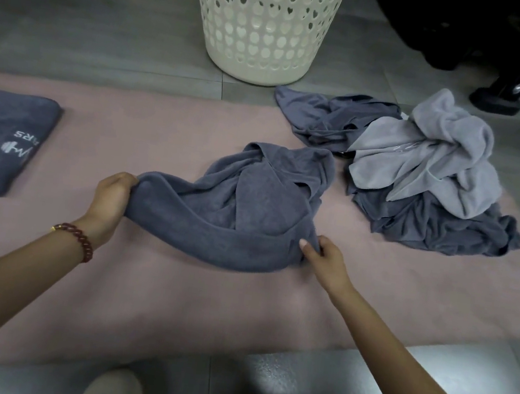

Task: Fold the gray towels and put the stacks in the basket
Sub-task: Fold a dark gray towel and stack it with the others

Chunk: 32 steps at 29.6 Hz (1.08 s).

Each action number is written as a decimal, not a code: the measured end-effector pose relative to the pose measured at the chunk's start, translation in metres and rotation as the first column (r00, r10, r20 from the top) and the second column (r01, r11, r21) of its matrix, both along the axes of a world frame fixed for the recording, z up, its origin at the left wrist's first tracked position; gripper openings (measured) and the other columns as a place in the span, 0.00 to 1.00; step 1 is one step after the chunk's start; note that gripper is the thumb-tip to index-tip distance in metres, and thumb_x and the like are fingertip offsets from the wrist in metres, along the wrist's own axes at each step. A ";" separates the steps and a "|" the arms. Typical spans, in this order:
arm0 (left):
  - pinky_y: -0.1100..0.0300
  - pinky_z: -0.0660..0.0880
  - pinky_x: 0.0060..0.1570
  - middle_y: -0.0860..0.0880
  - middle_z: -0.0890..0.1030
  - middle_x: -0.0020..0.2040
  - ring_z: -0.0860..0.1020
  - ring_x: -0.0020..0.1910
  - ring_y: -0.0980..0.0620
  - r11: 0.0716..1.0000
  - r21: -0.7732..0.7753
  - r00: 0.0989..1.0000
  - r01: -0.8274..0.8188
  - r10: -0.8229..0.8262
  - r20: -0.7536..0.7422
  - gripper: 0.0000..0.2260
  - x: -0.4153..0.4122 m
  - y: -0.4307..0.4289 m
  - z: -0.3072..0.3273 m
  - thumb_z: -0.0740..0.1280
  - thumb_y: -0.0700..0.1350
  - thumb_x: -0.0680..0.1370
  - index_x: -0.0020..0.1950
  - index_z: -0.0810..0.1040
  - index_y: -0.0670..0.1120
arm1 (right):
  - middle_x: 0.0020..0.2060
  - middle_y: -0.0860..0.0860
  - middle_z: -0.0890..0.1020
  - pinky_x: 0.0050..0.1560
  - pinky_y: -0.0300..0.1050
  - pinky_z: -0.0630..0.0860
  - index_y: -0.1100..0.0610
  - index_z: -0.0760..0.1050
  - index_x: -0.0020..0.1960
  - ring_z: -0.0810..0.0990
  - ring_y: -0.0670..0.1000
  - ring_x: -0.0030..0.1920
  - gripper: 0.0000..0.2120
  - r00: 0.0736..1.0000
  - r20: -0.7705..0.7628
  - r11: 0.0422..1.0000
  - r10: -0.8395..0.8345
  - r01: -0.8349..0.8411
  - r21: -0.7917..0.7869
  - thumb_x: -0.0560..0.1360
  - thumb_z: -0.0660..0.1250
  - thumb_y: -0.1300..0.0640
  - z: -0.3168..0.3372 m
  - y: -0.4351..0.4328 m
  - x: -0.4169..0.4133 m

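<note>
Gray towel (233,213) lies crumpled mid-way along the pink mat (142,280) — my left grip (111,200) curls round its left end, my right grip (326,258) pinches its near right corner. One folded towel (5,137) sits at the mat's left edge, a loose pile (425,185) at the far right corner, the basket (268,26) past the far edge.

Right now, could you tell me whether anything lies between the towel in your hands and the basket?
Nothing visible does. Only bare mat and floor lie between the towel and the basket; the unfolded pile sits to the right, beside that path.
</note>
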<state>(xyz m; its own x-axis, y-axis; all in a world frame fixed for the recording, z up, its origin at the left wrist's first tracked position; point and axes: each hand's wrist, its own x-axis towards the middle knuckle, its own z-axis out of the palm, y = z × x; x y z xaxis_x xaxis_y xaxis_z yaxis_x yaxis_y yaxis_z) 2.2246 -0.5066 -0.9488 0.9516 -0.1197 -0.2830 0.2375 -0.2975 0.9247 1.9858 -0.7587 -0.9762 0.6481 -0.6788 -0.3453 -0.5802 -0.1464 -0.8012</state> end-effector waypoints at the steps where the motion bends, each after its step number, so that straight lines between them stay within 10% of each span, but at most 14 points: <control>1: 0.64 0.70 0.34 0.49 0.74 0.35 0.71 0.35 0.54 1.000 -0.009 1.000 0.013 -0.013 0.009 0.12 0.001 0.002 0.003 0.58 0.36 0.77 0.34 0.73 0.45 | 0.34 0.50 0.74 0.37 0.39 0.71 0.57 0.69 0.39 0.73 0.50 0.38 0.11 0.994 0.096 0.999 -0.045 0.044 0.007 0.78 0.63 0.56 0.010 -0.002 0.000; 8: 0.71 0.61 0.17 0.53 0.74 0.32 0.70 0.24 0.60 0.936 -0.351 1.000 -0.002 0.000 -0.006 0.15 0.061 -0.016 0.104 0.55 0.37 0.80 0.43 0.77 0.51 | 0.40 0.53 0.73 0.28 0.35 0.75 0.55 0.66 0.53 0.75 0.45 0.28 0.02 0.738 0.572 0.933 -0.358 0.294 0.206 0.81 0.56 0.61 0.161 -0.060 0.051; 12: 0.73 0.65 0.23 0.59 0.80 0.27 0.74 0.24 0.63 0.830 -0.550 0.990 0.096 -0.021 0.141 0.26 0.103 -0.063 0.210 0.54 0.39 0.81 0.29 0.83 0.52 | 0.36 0.50 0.76 0.31 0.34 0.73 0.54 0.71 0.52 0.76 0.45 0.29 0.09 0.583 0.731 0.923 -0.353 0.346 0.170 0.81 0.53 0.62 0.275 -0.105 0.108; 16: 0.69 0.75 0.37 0.52 0.83 0.35 0.78 0.36 0.58 0.742 -0.658 0.933 0.129 0.134 0.334 0.08 0.130 -0.098 0.340 0.60 0.37 0.78 0.48 0.79 0.44 | 0.38 0.48 0.81 0.33 0.32 0.70 0.54 0.75 0.46 0.79 0.44 0.39 0.09 0.476 0.826 0.943 -0.301 0.280 0.182 0.79 0.57 0.60 0.403 -0.127 0.153; 19: 0.64 0.75 0.45 0.40 0.79 0.55 0.77 0.45 0.51 0.770 -0.597 0.827 0.223 0.174 0.534 0.18 0.145 -0.110 0.431 0.58 0.29 0.74 0.62 0.74 0.41 | 0.41 0.52 0.80 0.36 0.38 0.70 0.58 0.76 0.50 0.77 0.48 0.41 0.06 0.462 0.866 0.970 -0.190 0.221 0.095 0.76 0.62 0.62 0.486 -0.130 0.171; 26: 0.75 0.72 0.34 0.45 0.75 0.56 0.74 0.53 0.51 0.847 -0.461 0.564 0.263 0.252 0.786 0.26 0.140 -0.097 0.611 0.59 0.24 0.72 0.69 0.68 0.39 | 0.43 0.53 0.82 0.46 0.42 0.76 0.62 0.77 0.54 0.78 0.47 0.41 0.12 0.302 0.953 0.926 0.009 0.358 -0.123 0.78 0.56 0.65 0.657 -0.136 0.194; 32: 0.61 0.71 0.57 0.45 0.73 0.61 0.72 0.59 0.51 0.821 -0.447 0.470 0.355 0.257 0.844 0.27 0.132 -0.078 0.711 0.63 0.25 0.73 0.71 0.64 0.37 | 0.48 0.47 0.81 0.58 0.46 0.74 0.61 0.70 0.62 0.78 0.51 0.56 0.15 0.296 0.950 0.881 0.097 0.418 -0.220 0.78 0.53 0.62 0.758 -0.131 0.196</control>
<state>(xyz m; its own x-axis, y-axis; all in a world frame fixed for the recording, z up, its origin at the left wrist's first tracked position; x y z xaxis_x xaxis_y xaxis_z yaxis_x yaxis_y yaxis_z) 2.3565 -0.5844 -0.2375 0.6336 0.0015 0.7737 -0.7411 0.2883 0.6064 2.1816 -0.8901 -0.2182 0.2051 -0.6949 0.6893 0.4550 -0.5558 -0.6957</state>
